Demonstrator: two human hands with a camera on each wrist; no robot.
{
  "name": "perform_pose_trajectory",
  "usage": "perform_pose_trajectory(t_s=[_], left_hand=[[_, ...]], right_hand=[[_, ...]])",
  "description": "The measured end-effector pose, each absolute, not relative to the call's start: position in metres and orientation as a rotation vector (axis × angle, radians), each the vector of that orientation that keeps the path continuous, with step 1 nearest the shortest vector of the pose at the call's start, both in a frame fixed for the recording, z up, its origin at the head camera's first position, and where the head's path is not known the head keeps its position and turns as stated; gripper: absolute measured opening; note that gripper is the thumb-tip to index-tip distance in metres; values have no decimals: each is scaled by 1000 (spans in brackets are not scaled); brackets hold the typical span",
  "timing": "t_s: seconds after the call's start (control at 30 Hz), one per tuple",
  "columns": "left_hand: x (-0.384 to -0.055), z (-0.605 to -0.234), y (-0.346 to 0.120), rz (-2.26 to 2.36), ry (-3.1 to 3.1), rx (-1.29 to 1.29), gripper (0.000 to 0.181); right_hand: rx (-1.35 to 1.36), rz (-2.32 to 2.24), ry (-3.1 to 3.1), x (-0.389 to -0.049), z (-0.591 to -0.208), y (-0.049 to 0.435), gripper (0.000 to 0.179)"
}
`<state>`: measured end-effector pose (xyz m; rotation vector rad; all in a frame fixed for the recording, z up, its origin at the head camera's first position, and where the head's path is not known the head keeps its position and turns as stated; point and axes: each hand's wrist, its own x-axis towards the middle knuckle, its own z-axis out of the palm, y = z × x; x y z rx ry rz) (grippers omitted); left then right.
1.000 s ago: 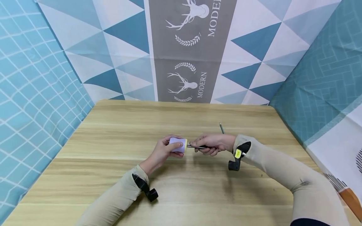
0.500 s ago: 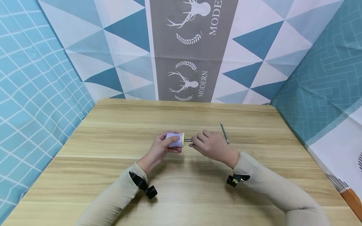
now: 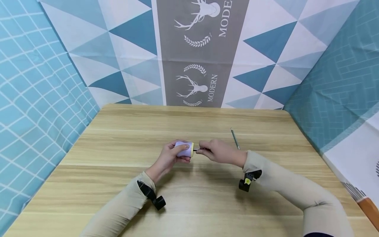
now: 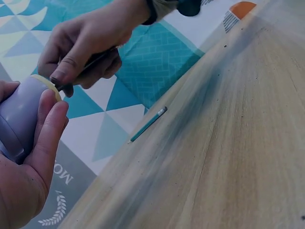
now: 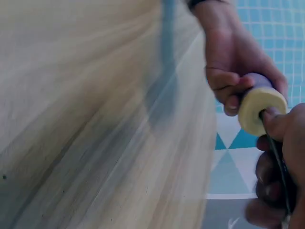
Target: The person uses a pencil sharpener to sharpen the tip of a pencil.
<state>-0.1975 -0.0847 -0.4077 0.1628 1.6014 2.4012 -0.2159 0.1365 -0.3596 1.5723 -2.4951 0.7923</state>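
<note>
My left hand (image 3: 165,162) grips a lavender pencil sharpener (image 3: 181,150) above the table, its cream end (image 5: 252,112) turned to the right. My right hand (image 3: 221,152) pinches a dark pencil (image 5: 278,160) between thumb and fingers, close to that end. The pencil's front end sits in the hole of the cream face, so its tip is hidden. Most of its shaft lies under the right palm in the head view. In the left wrist view the sharpener (image 4: 21,117) rests in the left palm, with the fingers wrapped about it.
A green pencil (image 3: 235,138) lies on the wooden table (image 3: 133,126) just beyond the right hand. Patterned cloths (image 3: 134,56) hang behind the table and at both sides. Each wrist carries a black camera mount (image 3: 151,194).
The right hand has turned over and back about the pencil, knuckles rising and then lowering. The sharpener has stayed in the left hand with only a slight shift.
</note>
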Motion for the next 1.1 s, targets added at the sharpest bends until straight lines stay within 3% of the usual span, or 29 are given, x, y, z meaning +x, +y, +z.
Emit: perform_pose_trajectory(t_s=[0.27,0.4,0.67,1.1], left_hand=[[-197,-407,-84,2381,1618,226,21],[-197,-407,-85,2374,1628,330,22],[-196,-406,-87,2330,1651,379,34],[-196,-400,-92,2302,1650,400,23]], right_hand=[[1063,2032,-3150,-226,-346,142,25],[944,2354,-3208,-230,-345,146,28],[1065,2370,-3234,-232,-345,147,31],[1095,2682,-3080,-228,-352,156,30]])
